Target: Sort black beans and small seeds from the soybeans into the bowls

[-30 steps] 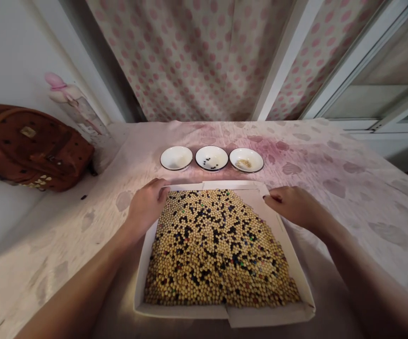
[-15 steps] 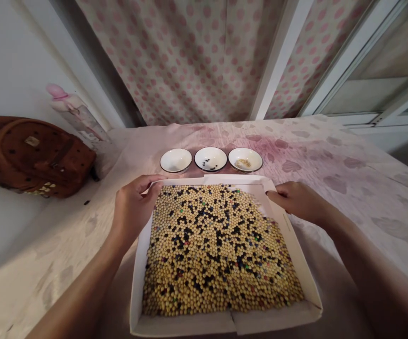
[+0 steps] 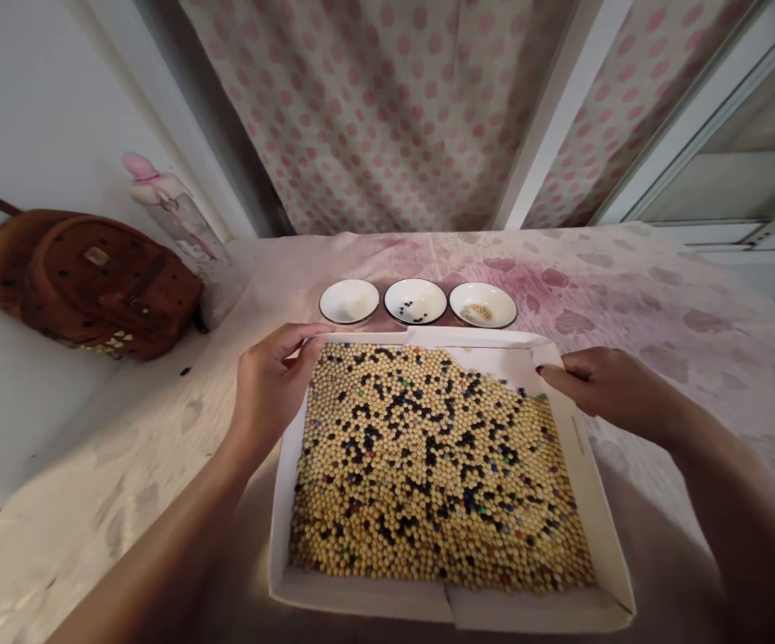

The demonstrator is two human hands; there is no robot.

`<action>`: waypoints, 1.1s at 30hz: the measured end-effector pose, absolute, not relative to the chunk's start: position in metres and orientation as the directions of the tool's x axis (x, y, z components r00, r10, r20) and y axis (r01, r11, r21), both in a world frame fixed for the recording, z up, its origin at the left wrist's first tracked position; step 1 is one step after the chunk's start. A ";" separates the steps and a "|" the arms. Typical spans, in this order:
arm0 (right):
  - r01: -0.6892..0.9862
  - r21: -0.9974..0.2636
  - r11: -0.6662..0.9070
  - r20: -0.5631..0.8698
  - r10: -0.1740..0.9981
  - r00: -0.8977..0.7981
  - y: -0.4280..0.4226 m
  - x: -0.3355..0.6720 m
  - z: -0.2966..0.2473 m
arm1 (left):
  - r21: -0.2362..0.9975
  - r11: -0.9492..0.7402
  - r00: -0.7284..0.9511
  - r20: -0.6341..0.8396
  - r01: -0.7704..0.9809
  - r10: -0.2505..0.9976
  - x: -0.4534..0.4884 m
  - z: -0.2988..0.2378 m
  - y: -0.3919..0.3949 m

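Note:
A shallow white cardboard box (image 3: 450, 606) is between my hands, its floor largely covered by small round beads (image 3: 420, 465). Most beads are pale yellow; many are black, and a few are green, red or blue. My left hand (image 3: 273, 380) grips the far left corner, thumb over the rim and fingers outside. On the opposite side my right hand (image 3: 605, 389) is closed round the far part of the right wall, thumb at the inner edge. White floor shows in the far right corner of the box. Whether the box touches the table is hidden.
Beyond the box stand three dark-rimmed white bowls: a left bowl (image 3: 349, 301), a middle bowl (image 3: 416, 300) holding several black beads, and a right bowl (image 3: 483, 305) with pale ones. A brown backpack (image 3: 112, 282) and a pink-topped bottle (image 3: 176, 210) are at left on the patterned tablecloth (image 3: 628, 295).
Beads have shifted inside the box, so the bare patch now lies more along the far right edge. The whole view has moved slightly. Both hands keep their hold.

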State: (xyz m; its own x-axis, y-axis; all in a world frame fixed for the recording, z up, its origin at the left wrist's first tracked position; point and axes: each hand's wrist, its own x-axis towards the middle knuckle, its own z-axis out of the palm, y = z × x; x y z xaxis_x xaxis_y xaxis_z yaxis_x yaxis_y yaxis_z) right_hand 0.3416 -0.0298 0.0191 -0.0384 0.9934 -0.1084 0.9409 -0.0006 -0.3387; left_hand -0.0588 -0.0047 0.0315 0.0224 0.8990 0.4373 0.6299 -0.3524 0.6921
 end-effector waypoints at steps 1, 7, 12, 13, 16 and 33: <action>0.940 -0.342 -0.005 -0.118 0.992 -0.038 -0.029 0.342 0.019 | 0.691 -0.357 0.024 0.441 0.628 0.897 -0.059 0.033 -0.006; 0.945 -0.326 -0.009 -0.142 0.989 -0.039 -0.029 0.340 0.025 | 0.684 -0.375 0.027 0.461 0.626 0.887 -0.058 0.036 -0.009; 0.950 -0.308 -0.046 -0.186 0.982 -0.013 -0.027 0.341 0.029 | 0.720 -0.357 0.023 0.429 0.595 0.903 -0.054 0.031 -0.006; 0.951 -0.305 -0.041 -0.177 0.984 -0.014 -0.027 0.341 0.029 | 0.723 -0.356 0.026 0.425 0.592 0.905 -0.053 0.030 -0.006; 0.948 -0.316 -0.031 -0.169 0.985 -0.024 -0.027 0.343 0.028 | 0.718 -0.371 0.034 0.437 0.589 0.899 -0.052 0.032 -0.008; 0.952 -0.307 -0.013 -0.135 0.990 -0.030 -0.026 0.343 0.021 | 0.736 -0.335 0.024 0.398 0.589 0.917 -0.053 0.027 -0.003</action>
